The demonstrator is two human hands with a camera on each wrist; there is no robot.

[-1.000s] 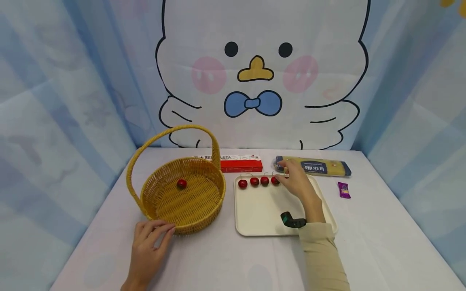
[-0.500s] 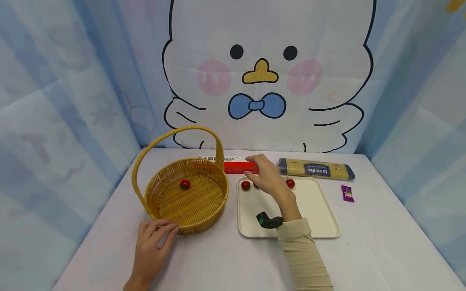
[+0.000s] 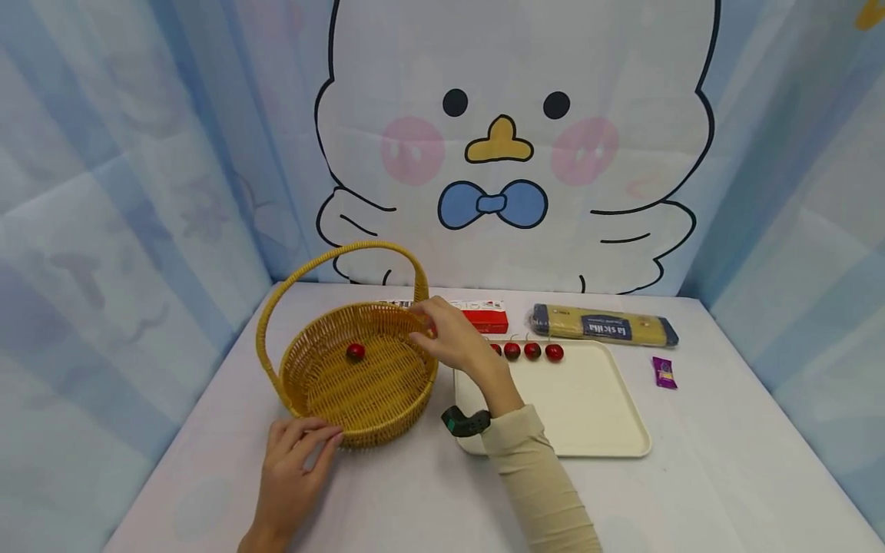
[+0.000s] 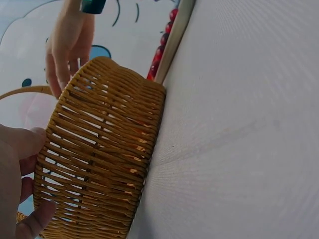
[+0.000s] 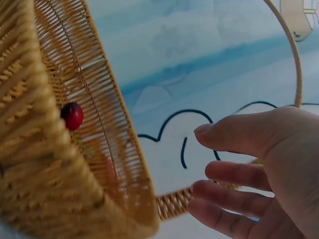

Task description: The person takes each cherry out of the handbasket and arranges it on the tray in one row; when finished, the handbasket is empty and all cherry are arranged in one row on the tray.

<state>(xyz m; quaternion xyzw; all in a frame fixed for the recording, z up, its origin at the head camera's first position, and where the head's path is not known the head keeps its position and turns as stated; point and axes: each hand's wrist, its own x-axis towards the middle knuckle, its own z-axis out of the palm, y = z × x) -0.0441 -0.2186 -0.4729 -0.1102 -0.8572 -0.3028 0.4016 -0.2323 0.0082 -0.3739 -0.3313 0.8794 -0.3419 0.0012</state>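
On white table (image 3: 691, 476): wicker basket (image 3: 304, 384) with hoop handle (image 3: 325, 257), taken as landmark. Inside basket, toward far left of floor: one cherry (image 3: 356, 352), also seen past the woven wall from the right wrist (image 5: 73, 115).

Above basket's right rim: right hand (image 3: 452, 338), fingers (image 5: 234, 172) loosely curved and slightly apart, thumb extended; a small reddish blur close to the fingertips in the head view, but whether a cherry is pinched cannot be told, and the wrist view shows nothing between the fingers. Dark wristband (image 3: 463, 421) and beige sleeve (image 3: 532, 476) behind that hand.

Against basket's near outer wall: left hand (image 3: 293, 461), fingers relaxed and spread, fingertips (image 4: 35, 142) touching the weave (image 4: 99, 159).

Just right of basket: cream tray (image 3: 588, 415), its edge next to the basket wall. Along tray's far edge: row of cherries (image 3: 532, 351), three in plain sight, a fourth partly hidden by the right hand.

Beyond basket and tray: red pasta box (image 3: 487, 315). Farther right of basket: packet of spaghetti (image 3: 604, 326). Farthest right: small purple wrapped sweet (image 3: 664, 372).
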